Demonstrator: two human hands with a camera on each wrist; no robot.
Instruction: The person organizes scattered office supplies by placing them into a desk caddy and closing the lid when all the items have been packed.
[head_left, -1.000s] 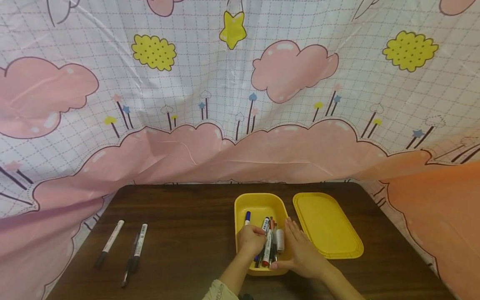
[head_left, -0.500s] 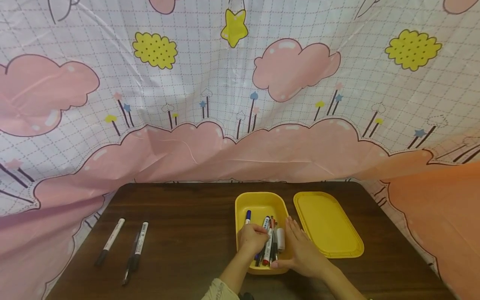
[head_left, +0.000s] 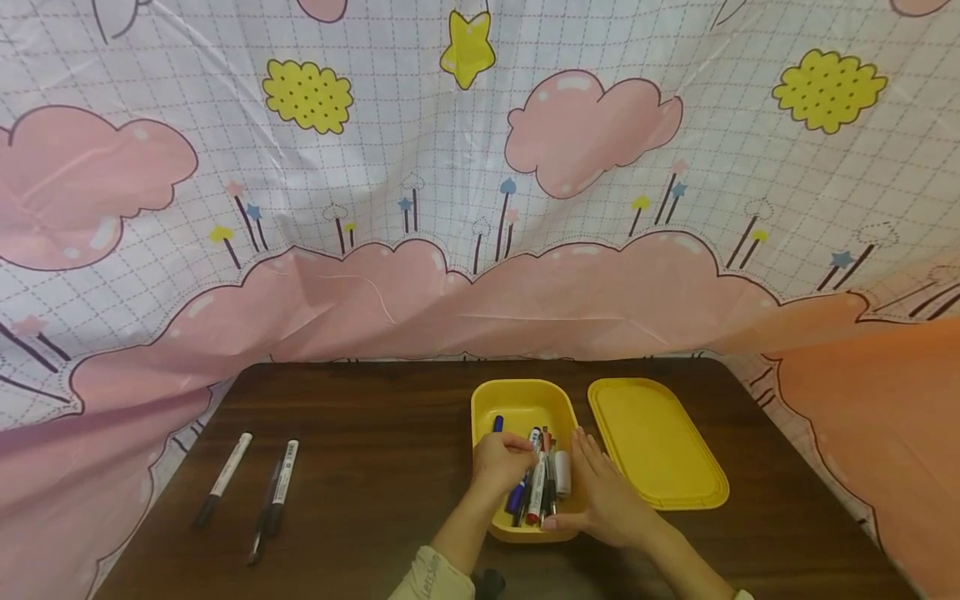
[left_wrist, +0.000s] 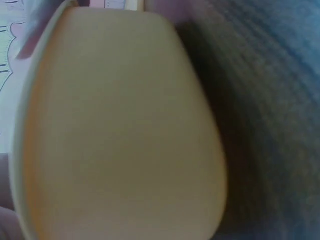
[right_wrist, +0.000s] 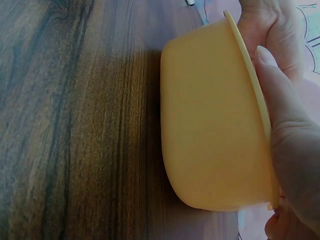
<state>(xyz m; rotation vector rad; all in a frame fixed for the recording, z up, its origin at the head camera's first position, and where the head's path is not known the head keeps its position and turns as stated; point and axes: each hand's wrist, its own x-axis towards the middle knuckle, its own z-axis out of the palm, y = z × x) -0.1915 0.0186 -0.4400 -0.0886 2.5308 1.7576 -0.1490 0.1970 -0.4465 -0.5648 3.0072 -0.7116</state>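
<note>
A yellow box (head_left: pixel 525 393) holds several markers and pens, among them a red-ended marker (head_left: pixel 537 492). My left hand (head_left: pixel 501 465) reaches over its left rim, fingers down among the markers. A blue-ended marker (head_left: pixel 498 424) shows beyond that hand; whether the hidden fingertips pinch anything is unclear. Along the right rim lies my right hand (head_left: pixel 611 504), its fingers straight and its thumb at the near end. In the right wrist view, the right thumb (right_wrist: pixel 277 95) rests by the box rim. The left wrist view is mostly filled by the box's outer wall (left_wrist: pixel 125 120).
A yellow lid (head_left: pixel 660 446) lies right of the box on the dark wooden table (head_left: pixel 375 467). Toward the left are a white marker with a black cap (head_left: pixel 225 475), another such marker (head_left: pixel 285 475) and a dark pen (head_left: pixel 260 533) beside it. A patterned cloth (head_left: pixel 450 308) hangs behind.
My left hand has shifted slightly up and away within the box, uncovering more of a blue marker end near the front. The right hand keeps its place at the rim.
</note>
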